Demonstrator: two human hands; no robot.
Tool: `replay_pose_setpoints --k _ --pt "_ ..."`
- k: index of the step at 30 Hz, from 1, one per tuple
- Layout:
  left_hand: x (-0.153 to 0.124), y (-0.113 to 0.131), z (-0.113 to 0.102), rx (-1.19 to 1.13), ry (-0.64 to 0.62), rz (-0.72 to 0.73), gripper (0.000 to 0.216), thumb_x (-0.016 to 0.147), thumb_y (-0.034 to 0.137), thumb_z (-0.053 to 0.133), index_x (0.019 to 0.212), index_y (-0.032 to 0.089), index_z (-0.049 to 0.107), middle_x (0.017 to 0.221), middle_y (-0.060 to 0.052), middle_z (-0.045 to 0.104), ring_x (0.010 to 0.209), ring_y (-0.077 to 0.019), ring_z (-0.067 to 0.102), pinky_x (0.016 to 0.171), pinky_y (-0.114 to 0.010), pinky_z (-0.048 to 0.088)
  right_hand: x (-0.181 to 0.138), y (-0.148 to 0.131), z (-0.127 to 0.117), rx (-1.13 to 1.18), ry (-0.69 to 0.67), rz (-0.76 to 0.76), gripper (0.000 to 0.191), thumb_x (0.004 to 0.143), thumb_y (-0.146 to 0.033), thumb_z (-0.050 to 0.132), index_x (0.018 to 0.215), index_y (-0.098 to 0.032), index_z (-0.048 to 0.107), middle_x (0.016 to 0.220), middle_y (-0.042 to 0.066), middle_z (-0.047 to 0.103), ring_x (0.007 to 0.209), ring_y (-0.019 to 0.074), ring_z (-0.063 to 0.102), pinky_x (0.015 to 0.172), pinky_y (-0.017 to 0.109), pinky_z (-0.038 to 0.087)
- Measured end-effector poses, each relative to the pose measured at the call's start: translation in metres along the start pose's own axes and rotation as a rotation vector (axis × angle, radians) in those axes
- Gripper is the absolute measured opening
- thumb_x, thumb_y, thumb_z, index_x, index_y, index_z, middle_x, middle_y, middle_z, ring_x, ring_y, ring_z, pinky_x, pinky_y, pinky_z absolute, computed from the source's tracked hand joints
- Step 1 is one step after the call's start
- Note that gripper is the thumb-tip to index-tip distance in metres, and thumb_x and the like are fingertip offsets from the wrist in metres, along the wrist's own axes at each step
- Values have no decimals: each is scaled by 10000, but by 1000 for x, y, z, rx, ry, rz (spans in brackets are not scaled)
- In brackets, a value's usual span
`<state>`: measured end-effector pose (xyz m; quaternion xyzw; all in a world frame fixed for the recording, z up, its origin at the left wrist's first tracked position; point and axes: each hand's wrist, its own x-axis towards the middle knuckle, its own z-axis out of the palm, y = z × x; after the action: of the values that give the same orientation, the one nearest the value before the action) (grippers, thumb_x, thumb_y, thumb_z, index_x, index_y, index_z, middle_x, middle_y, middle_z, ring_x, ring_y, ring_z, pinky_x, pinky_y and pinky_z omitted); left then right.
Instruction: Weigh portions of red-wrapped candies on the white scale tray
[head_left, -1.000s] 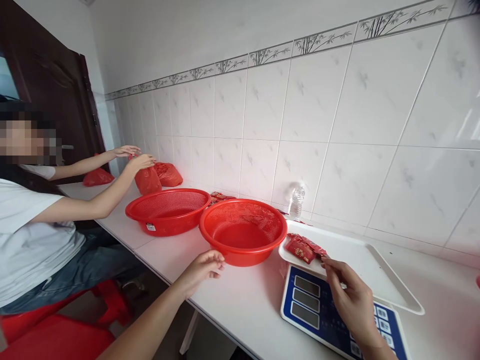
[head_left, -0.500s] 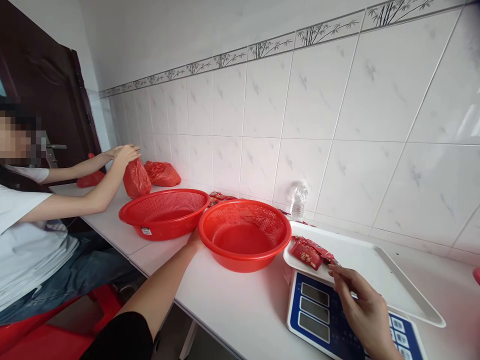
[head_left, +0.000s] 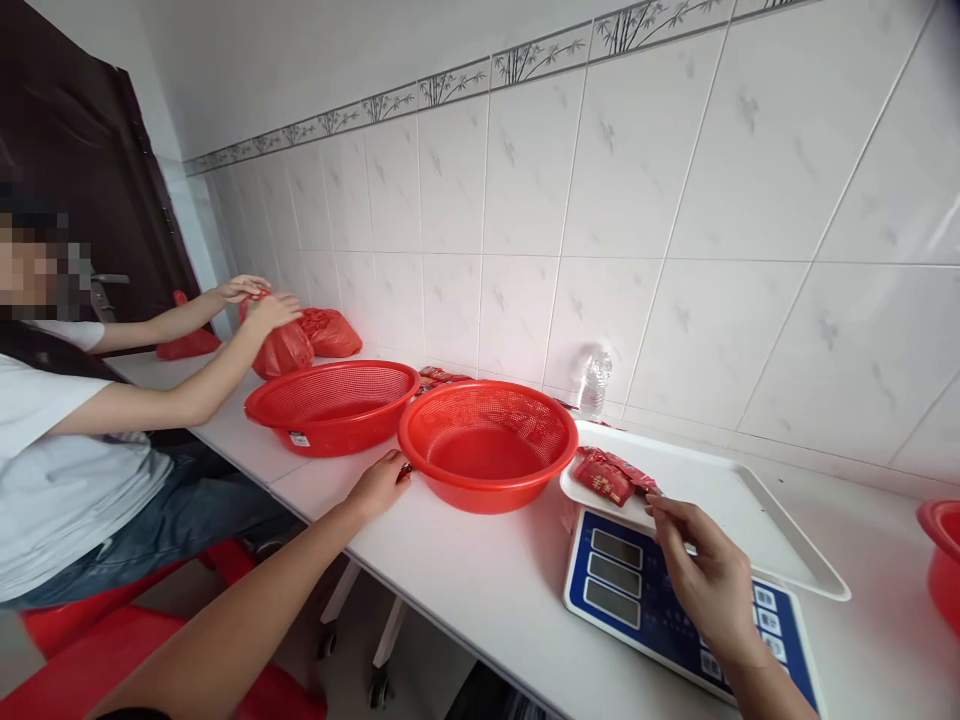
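white tiles with a bamboo border back a white table (head_left: 480, 580), where two red plastic colander basins stand side by side, the nearer one (head_left: 487, 492) just beside the left hand (head_left: 381, 487). that hand is curled, thumb and fingers nearly together on a small dark item (head_left: 405, 471) too small to identify. the right hand (head_left: 701, 565) reaches over a blue-and-white digital scale (head_left: 615, 605), thumb and forefinger closed in what looks like a pinch on the near end of some red printed packets (head_left: 606, 477), which lie at the left end of a white tray (head_left: 795, 545). they look light, with slick, crinkly wrappers that could slip under loose fingers; the flat end seems the best hold. how firm the contents are cannot be told.
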<state>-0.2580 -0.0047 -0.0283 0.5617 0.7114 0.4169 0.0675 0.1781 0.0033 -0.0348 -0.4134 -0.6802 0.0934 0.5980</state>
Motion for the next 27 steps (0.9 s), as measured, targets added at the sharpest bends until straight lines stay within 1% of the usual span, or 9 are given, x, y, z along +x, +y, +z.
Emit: replay_pose_setpoints --k 4,7,10,13,16,18,20,24,27 --pt "-29 -19 -9 -22 -113 84 119 711 224 571 826 235 596 913 -17 667 872 -216 613 812 -281 441 -2 2 -1 -13 -7 32 263 880 -422 533 923 -206 676 865 60 718 666 165 649 639 262 516" --pt "-35 -25 -9 -94 -46 39 114 773 313 532 851 243 576 846 2 668 823 -201 616 786 -273 447 -2 4 0 -18 -11 47 267 878 -429 534 920 -207 678 865 57 719 658 162 645 649 264 513" --pt "-34 -27 -6 -138 16 10 153 792 359 525 877 242 576 865 -3 672 838 -200 623 779 -269 449 -1 4 1 -10 -9 49 263 876 -426 536 920 -209 677 857 53 717 652 156 635 634 255 508" --pt "-32 -25 -5 -113 72 35 164 816 361 503 902 238 570 888 -12 666 827 -196 621 750 -263 449 -1 4 0 2 -6 45 250 876 -415 540 920 -208 675 852 50 716 652 153 633 637 253 507" --pt "-35 -22 -4 -30 169 46 157 854 347 449 915 239 546 846 -2 639 754 -181 596 711 -261 446 -1 4 -1 -5 -2 44 238 876 -405 541 910 -211 674 855 49 717 657 154 644 637 252 506" --pt "-37 -21 -4 -24 191 41 141 854 323 434 903 241 538 817 9 632 723 -174 593 694 -257 445 -1 4 -1 -19 -1 41 239 875 -407 541 904 -212 675 854 48 717 652 154 648 632 252 505" --pt "-37 -22 -5 -24 117 10 108 817 288 464 845 239 556 760 18 638 676 -175 599 651 -257 439 -1 4 -1 -28 -2 37 248 875 -413 539 904 -209 677 852 51 718 646 156 648 631 255 504" --pt "-25 -24 -8 64 -129 -137 103 704 227 560 605 211 583 579 8 602 556 -188 576 550 -264 398 -1 3 -1 -23 -9 36 246 879 -408 537 910 -209 677 850 48 716 652 154 647 636 250 502" --pt "-3 -17 -5 65 -135 -145 68 686 228 590 634 198 622 612 -15 628 594 -198 595 559 -264 407 -2 4 0 -20 -22 42 225 879 -390 543 921 -215 678 856 35 713 661 144 641 640 237 498"
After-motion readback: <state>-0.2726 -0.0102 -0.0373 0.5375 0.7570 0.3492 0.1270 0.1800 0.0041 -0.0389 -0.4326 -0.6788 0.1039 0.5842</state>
